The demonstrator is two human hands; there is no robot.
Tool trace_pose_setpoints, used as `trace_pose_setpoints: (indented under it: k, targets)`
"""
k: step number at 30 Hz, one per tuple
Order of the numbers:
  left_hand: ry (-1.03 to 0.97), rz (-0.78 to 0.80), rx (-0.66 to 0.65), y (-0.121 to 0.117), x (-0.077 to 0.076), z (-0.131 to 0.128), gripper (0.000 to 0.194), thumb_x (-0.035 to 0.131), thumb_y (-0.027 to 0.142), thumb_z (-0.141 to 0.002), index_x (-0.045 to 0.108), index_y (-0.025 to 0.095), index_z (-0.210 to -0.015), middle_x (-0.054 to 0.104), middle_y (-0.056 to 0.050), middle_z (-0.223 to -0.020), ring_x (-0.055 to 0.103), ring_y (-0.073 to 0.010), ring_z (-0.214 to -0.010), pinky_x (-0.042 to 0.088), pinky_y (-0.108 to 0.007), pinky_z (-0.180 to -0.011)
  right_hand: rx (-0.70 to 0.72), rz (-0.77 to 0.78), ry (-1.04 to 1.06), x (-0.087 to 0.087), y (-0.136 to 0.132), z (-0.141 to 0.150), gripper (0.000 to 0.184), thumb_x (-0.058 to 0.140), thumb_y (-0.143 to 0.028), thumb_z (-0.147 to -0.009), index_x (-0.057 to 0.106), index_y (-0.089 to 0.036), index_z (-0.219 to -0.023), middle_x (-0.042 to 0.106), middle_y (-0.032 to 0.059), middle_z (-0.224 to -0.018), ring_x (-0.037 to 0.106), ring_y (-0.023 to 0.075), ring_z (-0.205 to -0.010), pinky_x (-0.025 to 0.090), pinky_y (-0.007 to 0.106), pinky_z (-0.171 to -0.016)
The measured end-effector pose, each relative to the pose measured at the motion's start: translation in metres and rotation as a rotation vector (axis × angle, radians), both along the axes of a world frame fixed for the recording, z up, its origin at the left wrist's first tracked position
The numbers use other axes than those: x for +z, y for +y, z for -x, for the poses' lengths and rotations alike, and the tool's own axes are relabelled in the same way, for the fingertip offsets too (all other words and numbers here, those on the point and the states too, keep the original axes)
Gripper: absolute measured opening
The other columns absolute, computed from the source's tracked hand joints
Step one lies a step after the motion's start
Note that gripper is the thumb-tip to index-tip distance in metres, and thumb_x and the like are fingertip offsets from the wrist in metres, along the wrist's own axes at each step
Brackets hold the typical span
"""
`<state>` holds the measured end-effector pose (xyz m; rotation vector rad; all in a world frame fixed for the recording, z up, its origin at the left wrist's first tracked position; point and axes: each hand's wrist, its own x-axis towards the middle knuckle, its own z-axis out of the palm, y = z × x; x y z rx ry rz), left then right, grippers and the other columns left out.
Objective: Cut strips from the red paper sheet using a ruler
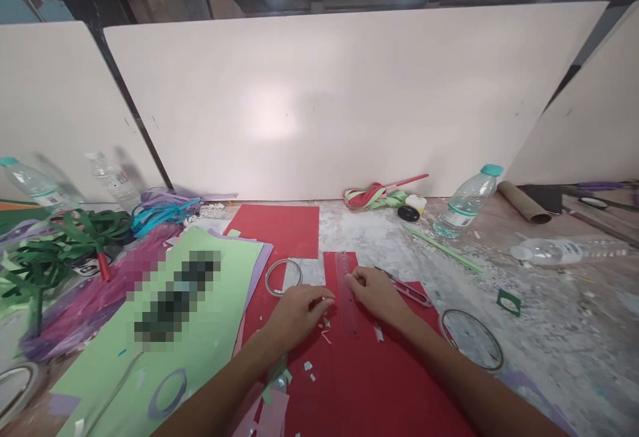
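Note:
A clear pinkish ruler (348, 307) lies lengthwise on red paper (369, 390). My left hand (299, 316) is just left of the ruler, its fingers curled and thumb drawn in toward the fingertips; what they hold, if anything, is too small to name. On the other side, my right hand (377, 294) is closed, with its fingertips at the ruler's right edge. A utility knife (412, 292) rests on the red paper beside my right hand, partly behind it. Small paper scraps (308, 365) are scattered below my left hand.
Light green sheets (214, 317) lie at left, a pixelated patch over them. A roll of tape (283, 277) is near my left hand; a ring (472, 338) lies at right. A bottle (469, 201) stands before the white panel (319, 104). Green paper strips (90, 227) pile up far left.

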<state>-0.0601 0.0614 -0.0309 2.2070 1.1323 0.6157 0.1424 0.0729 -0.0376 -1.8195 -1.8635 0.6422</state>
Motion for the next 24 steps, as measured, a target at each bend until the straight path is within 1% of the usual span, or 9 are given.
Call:
trace_pose_setpoints:
  k: [2,4,7,9,11,14,17,21,24]
  targets:
    - [0.017,-0.028,0.024,0.003,0.006,0.001,0.026,0.044,0.027,-0.093,0.07,0.023,-0.091,0.072,0.0,-0.093,0.064,-0.0177,-0.085,0.047,-0.027,-0.076,-0.016,-0.003,0.0,0.004,0.002,-0.001,0.027,0.041,-0.029,-0.082,0.034,-0.021,-0.058,0.044,-0.0011,-0.056,0.038,0.0128,-0.053,0.022,0.026,-0.052]
    - [0.052,-0.069,0.059,0.01,0.013,0.001,0.024,0.046,0.025,-0.091,0.069,0.023,-0.096,0.071,-0.001,-0.096,0.064,-0.0185,-0.088,0.047,-0.027,-0.077,-0.007,0.015,0.002,0.01,0.006,-0.003,0.027,0.04,-0.027,-0.082,0.033,-0.021,-0.057,0.043,-0.0016,-0.054,0.036,0.012,-0.051,0.021,0.026,-0.051]
    - [0.195,-0.132,0.118,0.029,0.023,0.0,0.025,0.048,0.024,-0.089,0.068,0.025,-0.104,0.068,-0.001,-0.1,0.064,-0.0179,-0.086,0.048,-0.027,-0.076,0.037,0.053,-0.021,0.017,0.013,-0.005,0.03,0.037,-0.026,-0.084,0.037,-0.02,-0.055,0.045,-0.0012,-0.053,0.039,0.0119,-0.05,0.023,0.026,-0.051]
    - [0.254,-0.145,0.163,0.043,0.025,-0.003,0.026,0.047,0.024,-0.089,0.066,0.024,-0.108,0.065,-0.003,-0.103,0.064,-0.0178,-0.082,0.048,-0.028,-0.075,0.053,0.054,-0.051,0.018,0.019,-0.005,0.033,0.036,-0.027,-0.086,0.039,-0.02,-0.054,0.048,-0.0005,-0.053,0.042,0.0124,-0.051,0.025,0.026,-0.052]
    - [0.289,-0.155,0.206,0.056,0.022,-0.007,0.029,0.044,0.024,-0.091,0.063,0.022,-0.113,0.062,-0.005,-0.106,0.064,-0.0185,-0.08,0.048,-0.029,-0.074,0.062,0.04,-0.077,0.016,0.024,-0.004,0.034,0.036,-0.027,-0.087,0.04,-0.02,-0.054,0.05,0.0004,-0.054,0.044,0.0132,-0.053,0.027,0.026,-0.054]
    - [0.36,-0.167,0.238,0.072,0.014,-0.015,0.031,0.043,0.025,-0.093,0.06,0.021,-0.118,0.059,-0.008,-0.108,0.063,-0.0198,-0.082,0.048,-0.03,-0.072,0.071,0.032,-0.102,0.008,0.026,-0.001,0.034,0.039,-0.027,-0.087,0.043,-0.019,-0.054,0.052,0.0015,-0.055,0.047,0.0143,-0.055,0.027,0.026,-0.056]
    - [0.42,-0.175,0.238,0.085,0.006,-0.022,0.027,0.044,0.026,-0.093,0.062,0.02,-0.113,0.06,-0.009,-0.105,0.062,-0.0209,-0.085,0.047,-0.03,-0.072,0.042,0.01,-0.159,0.001,0.022,0.003,0.033,0.04,-0.028,-0.088,0.046,-0.019,-0.057,0.054,0.0027,-0.058,0.047,0.0154,-0.057,0.024,0.026,-0.054]
    - [0.453,-0.185,0.248,0.094,-0.001,-0.026,0.024,0.042,0.024,-0.094,0.062,0.017,-0.105,0.061,-0.009,-0.099,0.061,-0.022,-0.088,0.045,-0.03,-0.072,0.003,-0.024,-0.296,-0.001,0.017,0.006,0.034,0.038,-0.03,-0.091,0.049,-0.019,-0.062,0.057,0.0034,-0.061,0.047,0.0156,-0.056,0.02,0.028,-0.052]
    - [0.454,-0.185,0.253,0.094,-0.005,-0.027,0.023,0.04,0.023,-0.094,0.06,0.017,-0.106,0.061,-0.009,-0.1,0.06,-0.0209,-0.087,0.044,-0.029,-0.07,0.006,-0.038,-0.305,0.001,0.013,0.006,0.029,0.039,-0.033,-0.093,0.055,-0.019,-0.073,0.06,0.0031,-0.066,0.05,0.0164,-0.058,0.022,0.028,-0.052]
